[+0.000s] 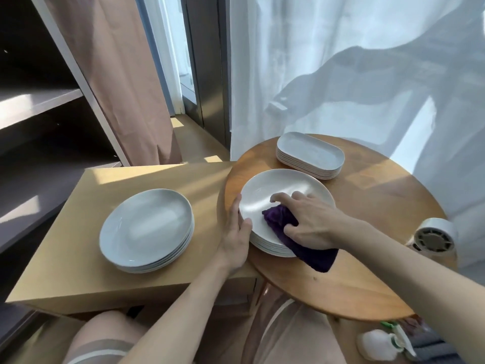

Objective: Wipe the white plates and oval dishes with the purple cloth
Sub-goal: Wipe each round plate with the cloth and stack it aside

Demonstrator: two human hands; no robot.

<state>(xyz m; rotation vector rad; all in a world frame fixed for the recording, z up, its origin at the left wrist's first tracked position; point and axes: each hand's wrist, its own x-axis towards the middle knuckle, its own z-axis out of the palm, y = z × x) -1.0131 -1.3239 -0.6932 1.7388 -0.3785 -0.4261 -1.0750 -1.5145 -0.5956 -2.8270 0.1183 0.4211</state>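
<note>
Wiping underway: right hand point(312, 222), fingers curled, presses purple cloth point(278, 219) onto top plate point(278, 190) of near stack, round table point(367, 206). Left hand point(236, 232) pinches its rim. Next: sweep remaining far surface.

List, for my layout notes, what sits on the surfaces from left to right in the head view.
Stack of round white plates on the tan box → left hand → purple cloth → right hand → small white round fan.
</note>
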